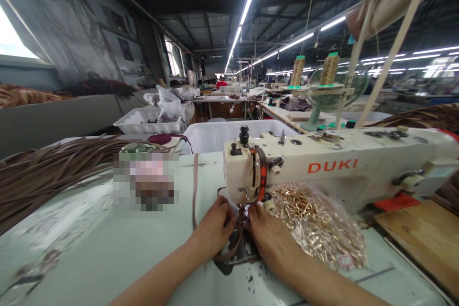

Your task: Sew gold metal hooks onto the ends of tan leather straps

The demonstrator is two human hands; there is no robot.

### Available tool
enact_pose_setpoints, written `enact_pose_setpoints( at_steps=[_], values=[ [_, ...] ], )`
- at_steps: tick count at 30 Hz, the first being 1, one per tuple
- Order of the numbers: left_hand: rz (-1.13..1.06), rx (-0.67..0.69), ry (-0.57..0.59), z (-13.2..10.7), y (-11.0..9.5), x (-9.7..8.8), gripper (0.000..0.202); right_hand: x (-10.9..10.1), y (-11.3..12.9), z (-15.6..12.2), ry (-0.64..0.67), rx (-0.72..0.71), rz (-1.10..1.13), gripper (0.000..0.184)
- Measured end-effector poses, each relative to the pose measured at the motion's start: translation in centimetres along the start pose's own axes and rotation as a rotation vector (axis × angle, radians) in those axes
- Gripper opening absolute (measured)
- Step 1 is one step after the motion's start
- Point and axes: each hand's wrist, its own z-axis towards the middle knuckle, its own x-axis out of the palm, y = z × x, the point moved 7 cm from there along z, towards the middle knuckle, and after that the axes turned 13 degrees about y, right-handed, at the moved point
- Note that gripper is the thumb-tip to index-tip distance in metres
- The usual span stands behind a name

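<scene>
My left hand (215, 227) is by the needle area of a white sewing machine (333, 167), fingers curled and closed on a narrow brown strap (234, 252). The strap loops down toward me between my hands, and a length of similar strap lies on the table left of my left hand. On the needle's other side my right hand (270, 234) is closed, its fingertips bent in close to the presser foot. What those fingertips pinch is hidden. Just right of my right hand lies a clear plastic bag of gold-coloured metal clasps (319, 224).
Bundled brown straps (71, 162) lie across the table's left side. White plastic bins (229, 129) stand behind the table. Two thread cones (329, 71) sit on a stand behind the machine, near a green fan (315, 110). At right is a wooden board (423, 239).
</scene>
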Motion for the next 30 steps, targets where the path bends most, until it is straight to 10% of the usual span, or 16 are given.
enact_pose_setpoints(
  at_steps=[10, 15, 19, 21, 26, 30],
  values=[
    [0.006, 0.061, 0.099, -0.4, -1.4, 0.0, 0.011, -0.2, 0.2, 0.3, 0.101, 0.038, -0.025, 0.032],
    [-0.094, 0.177, 0.722, -4.1, -2.9, -2.7, 0.016, -1.2, -2.4, -1.4, -0.016, 0.025, 0.034, 0.034],
    [-0.264, 0.133, 0.979, -5.5, -3.0, -3.5, 0.026, -1.9, -3.8, -1.1, -0.031, 0.091, 0.144, 0.022],
    [-0.253, 0.078, 0.926, -4.6, -2.6, -2.4, 0.024, -2.0, -3.9, -0.4, -0.055, 0.098, 0.186, 0.017],
    [0.098, 0.153, 0.361, -1.8, -2.3, -1.2, 0.02, -1.5, -3.7, 0.8, -0.095, 0.116, 0.201, 0.019],
    [0.169, 0.254, 0.337, -2.6, -1.7, -0.5, 0.041, -1.2, -3.4, 0.7, -0.107, 0.146, 0.172, 0.023]
  ],
)
